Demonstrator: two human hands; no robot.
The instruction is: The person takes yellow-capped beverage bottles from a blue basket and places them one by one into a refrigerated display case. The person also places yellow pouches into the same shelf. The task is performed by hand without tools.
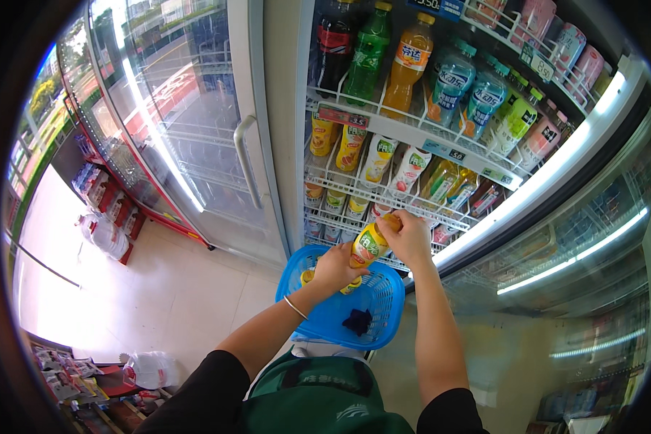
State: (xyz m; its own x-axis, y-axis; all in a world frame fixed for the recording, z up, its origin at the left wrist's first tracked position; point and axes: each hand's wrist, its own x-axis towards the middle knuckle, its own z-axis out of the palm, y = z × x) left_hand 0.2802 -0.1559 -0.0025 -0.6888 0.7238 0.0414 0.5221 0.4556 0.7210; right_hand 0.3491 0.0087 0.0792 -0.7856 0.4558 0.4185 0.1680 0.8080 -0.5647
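A yellow juice bottle (369, 246) with a fruit-printed label is held at a slant over a blue plastic basket (392, 318). My left hand (333, 270) is closed around its lower part. The fingers of my right hand (411, 237) are closed on its upper end, partly covering the cap. Under my left hand, yellow bottles (351, 286) lie in the basket, mostly hidden by that hand. A crumpled dark cloth (356, 322) rests on the basket's bottom. Just beyond my hands are the cooler's wire shelves (383, 194).
Tall soda bottles (369, 54) fill an upper shelf, with juice bottles (377, 160) below. An opened glass door (557, 260) stands at the right. Left is another cooler door with a handle (247, 163). Packaged goods (107, 199) sit on the floor at far left.
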